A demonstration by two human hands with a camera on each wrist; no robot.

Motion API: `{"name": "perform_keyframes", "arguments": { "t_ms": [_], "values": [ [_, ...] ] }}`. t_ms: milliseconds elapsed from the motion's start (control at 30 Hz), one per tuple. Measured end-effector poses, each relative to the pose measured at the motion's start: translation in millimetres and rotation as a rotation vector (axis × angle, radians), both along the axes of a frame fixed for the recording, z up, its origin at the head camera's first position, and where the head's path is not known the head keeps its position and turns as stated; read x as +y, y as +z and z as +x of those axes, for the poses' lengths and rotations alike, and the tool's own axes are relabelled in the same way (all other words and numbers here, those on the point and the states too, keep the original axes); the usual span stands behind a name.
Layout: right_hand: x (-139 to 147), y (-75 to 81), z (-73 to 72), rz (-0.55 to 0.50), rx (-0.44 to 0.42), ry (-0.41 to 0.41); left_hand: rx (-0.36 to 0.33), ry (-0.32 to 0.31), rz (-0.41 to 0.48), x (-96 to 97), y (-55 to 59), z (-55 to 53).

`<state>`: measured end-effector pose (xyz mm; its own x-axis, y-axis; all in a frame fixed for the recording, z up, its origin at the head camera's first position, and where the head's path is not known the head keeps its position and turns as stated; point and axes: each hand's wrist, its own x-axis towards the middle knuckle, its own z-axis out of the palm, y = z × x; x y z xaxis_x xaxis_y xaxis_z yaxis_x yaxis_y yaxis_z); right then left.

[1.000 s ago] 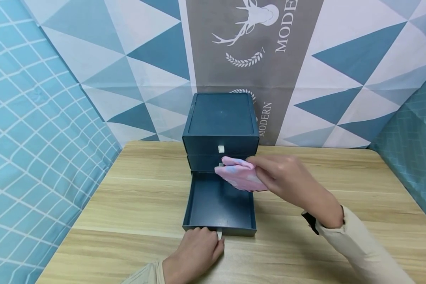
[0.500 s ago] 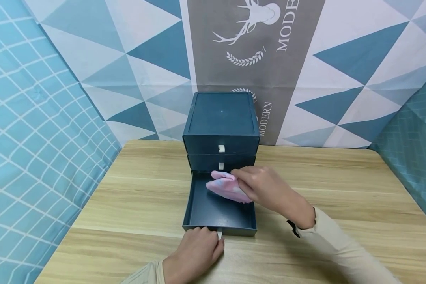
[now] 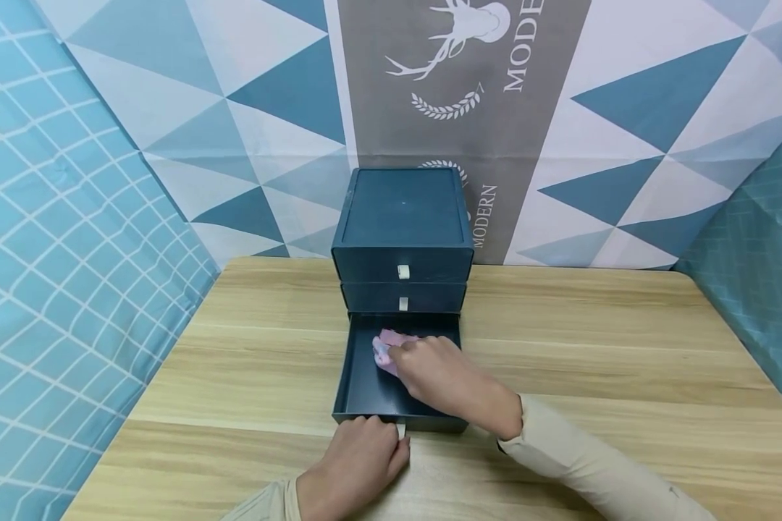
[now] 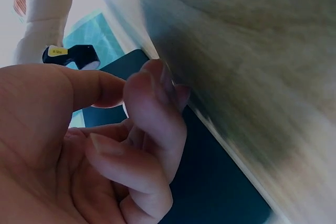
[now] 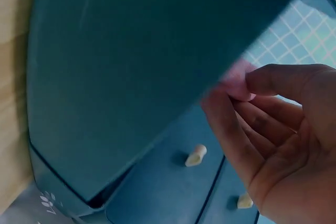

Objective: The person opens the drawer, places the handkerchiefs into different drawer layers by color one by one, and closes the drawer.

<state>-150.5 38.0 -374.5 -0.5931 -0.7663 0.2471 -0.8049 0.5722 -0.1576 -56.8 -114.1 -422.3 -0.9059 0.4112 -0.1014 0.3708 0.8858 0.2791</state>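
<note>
A dark blue three-drawer box stands at the back of the table, its bottom drawer [image 3: 371, 394] pulled out. At that drawer's front, my left hand [image 3: 358, 459] has its fingers curled by the white pull tab [image 3: 401, 430]; in the left wrist view the thumb [image 4: 107, 90] meets the forefinger, with a sliver of the tab between. Inside the drawer, a folded pink cloth [image 3: 386, 354] with pale blue patches is pinched by my right hand [image 3: 436, 376]. The right wrist view has the drawer wall hiding part of the cloth [image 5: 239, 80] and the fingertips.
Two closed upper drawers [image 3: 423, 297] with white tabs sit above the pulled-out one. A wood-grain table [image 3: 593, 347] spreads around the box. Patterned cloth walls [image 3: 287, 145] rise behind and on both sides.
My right hand has moved left and down, bringing the pink cloth from above the drawer's right side into the drawer. My left hand stays at the drawer front.
</note>
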Motion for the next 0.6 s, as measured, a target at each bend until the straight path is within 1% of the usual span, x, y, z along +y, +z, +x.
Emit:
{"name": "perform_keyframes", "arguments": {
  "t_ms": [100,233,367,467,600],
  "values": [
    [-2.9,-3.7,-0.4,0.055,0.02,0.004,0.014,-0.008,0.001,-0.3,-0.3,-0.3],
    [-4.6,-8.6,-1.9,0.113,0.015,0.011,0.026,-0.015,0.0,-1.2,-0.5,-0.6],
    [-5.7,-13.3,-5.0,0.12,-0.031,0.031,0.047,-0.014,-0.006,-1.7,-1.1,-0.3],
    [-5.7,-17.3,-7.8,0.104,-0.062,0.049,0.036,-0.011,0.001,-1.4,-1.5,-0.1],
    [-2.3,-23.7,-10.6,0.104,-0.151,0.067,0.028,-0.009,0.011,-0.3,-2.1,-0.3]
  ]
}}
